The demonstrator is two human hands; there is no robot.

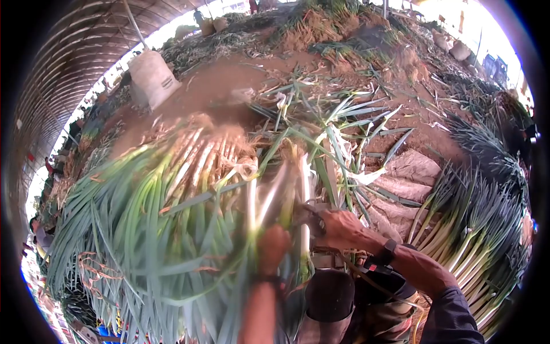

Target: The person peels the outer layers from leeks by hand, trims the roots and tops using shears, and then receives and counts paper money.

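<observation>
My left hand (274,246), smeared by motion, is closed around long green onions (268,198), their white stems rising past the fist and the roots pointing away from me. Close by on the right, my right hand (346,229) has its fingers curled round a small dark object (312,217); its kind does not show. Another white stem (305,229) stands beside that object. Left of my hands lies a broad heap of green onions (137,212), roots at the far side, leaves fanned towards me. Loose cut leaves (344,132) are scattered beyond my hands.
A pale sack (152,77) stands at the far left. Brown sacking (409,175) lies to the right, beside a neat pile of green onions (472,229). More onions (321,26) are heaped at the back on bare soil, under a curved roof. My knee (329,295) is below my hands.
</observation>
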